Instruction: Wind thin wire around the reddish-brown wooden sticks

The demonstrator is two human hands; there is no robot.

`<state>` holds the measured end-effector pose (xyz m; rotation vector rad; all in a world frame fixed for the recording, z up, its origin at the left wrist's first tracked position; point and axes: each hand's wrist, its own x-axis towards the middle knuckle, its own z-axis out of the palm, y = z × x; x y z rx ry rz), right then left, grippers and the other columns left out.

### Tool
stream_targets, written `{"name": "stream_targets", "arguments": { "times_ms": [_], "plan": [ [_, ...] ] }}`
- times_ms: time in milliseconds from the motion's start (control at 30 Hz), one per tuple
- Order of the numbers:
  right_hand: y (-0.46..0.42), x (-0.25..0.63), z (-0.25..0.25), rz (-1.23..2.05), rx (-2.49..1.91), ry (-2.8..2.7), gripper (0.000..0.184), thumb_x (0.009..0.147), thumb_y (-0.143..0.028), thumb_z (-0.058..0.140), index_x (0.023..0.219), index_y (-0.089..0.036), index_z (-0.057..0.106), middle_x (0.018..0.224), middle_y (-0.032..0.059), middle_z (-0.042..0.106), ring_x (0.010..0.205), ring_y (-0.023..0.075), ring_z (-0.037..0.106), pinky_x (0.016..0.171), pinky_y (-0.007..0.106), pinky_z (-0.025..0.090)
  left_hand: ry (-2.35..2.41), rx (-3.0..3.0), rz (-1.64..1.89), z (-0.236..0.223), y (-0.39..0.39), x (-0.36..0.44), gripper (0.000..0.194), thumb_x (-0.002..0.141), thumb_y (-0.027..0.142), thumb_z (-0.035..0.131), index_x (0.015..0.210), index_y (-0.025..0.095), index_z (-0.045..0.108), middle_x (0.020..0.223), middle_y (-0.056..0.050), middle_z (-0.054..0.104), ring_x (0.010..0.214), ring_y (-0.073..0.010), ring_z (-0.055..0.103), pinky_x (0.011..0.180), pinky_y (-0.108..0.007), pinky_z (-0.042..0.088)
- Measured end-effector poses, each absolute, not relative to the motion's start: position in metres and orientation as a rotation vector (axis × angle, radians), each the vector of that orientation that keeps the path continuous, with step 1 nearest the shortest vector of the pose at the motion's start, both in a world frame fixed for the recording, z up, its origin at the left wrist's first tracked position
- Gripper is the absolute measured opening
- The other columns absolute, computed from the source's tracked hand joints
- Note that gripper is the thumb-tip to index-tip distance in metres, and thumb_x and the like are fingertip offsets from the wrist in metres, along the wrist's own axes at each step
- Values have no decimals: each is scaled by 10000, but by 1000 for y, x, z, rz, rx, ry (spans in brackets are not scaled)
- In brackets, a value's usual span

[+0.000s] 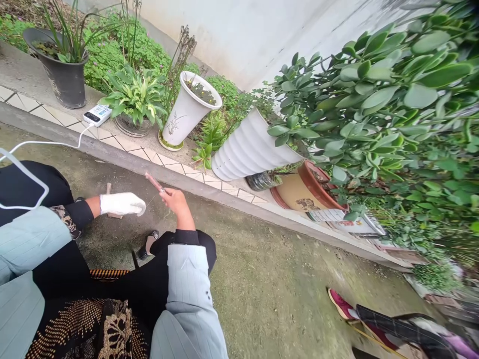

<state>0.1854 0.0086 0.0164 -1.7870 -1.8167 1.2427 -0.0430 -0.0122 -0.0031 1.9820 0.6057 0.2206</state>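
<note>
Left hand: one, in a white glove (pixel 122 203), closed over a pale brown wooden piece (pixel 109 189) that shows above and below the fist; held low over the ground.
Right hand: one, bare (pixel 174 199), fingers curled shut around a thin pinkish stick (pixel 153 182) that points up and left out of the fist.
Thread: one fine strand (pixel 151 200) appears to run between the two hands; too thin to trace end to end.
Hands, relation: near each other, apart, not touching.
Sleeves: two, pale blue with black cuffs, one per arm.
Ground: mossy concrete (pixel 269 279); both hands hover above it, just short of the tiled ledge (pixel 123 144).
Shoe: one dark shoe (pixel 147 244) on the ground below the right hand.
Ledge contents, counted: five pots. One dark grey pot (pixel 65 80) at the far left end; one low pot with a broad-leaved plant (pixel 132 124); one tall white pot (pixel 187 112); one ribbed white pot (pixel 249 149); one brown clay pot (pixel 305 189) at the right end.
Device: one white box (pixel 97 113) on the ledge between the dark pot and the low pot, with one white cable (pixel 45 143) running off it toward the person.
Shrub: one thick-leaved bush (pixel 392 109) over the right end of the ledge.
Other person: one pink shoe (pixel 342 304) and a plaid trouser leg (pixel 396 326) at the lower right, well apart from the hands.
</note>
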Motion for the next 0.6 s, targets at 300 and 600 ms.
{"name": "stream_targets", "arguments": {
  "times_ms": [300, 600],
  "plan": [
    [-2, 149, 11, 1892, -1820, -2598, 199, 775, -299, 655, 908, -166, 720, 552, -18, 586, 493, 86, 481, 513, 214, 357, 815, 2262, 146, 0, -7, -58, 272, 871, 273, 399, 780, 149, 624, 760, -33, 643, 654, -138, 531, 622, -204, 378],
    [-1, 180, 35, 1915, -1191, -1838, 377, 755, -429, 657, 989, -133, 668, 662, -25, 573, 516, 49, 444, 512, 190, 361, 951, 1939, 310, -19, -1, -57, 341, 888, 402, 401, 900, 134, 611, 802, -51, 633, 654, -143, 535, 603, -211, 409]
  ]
}}
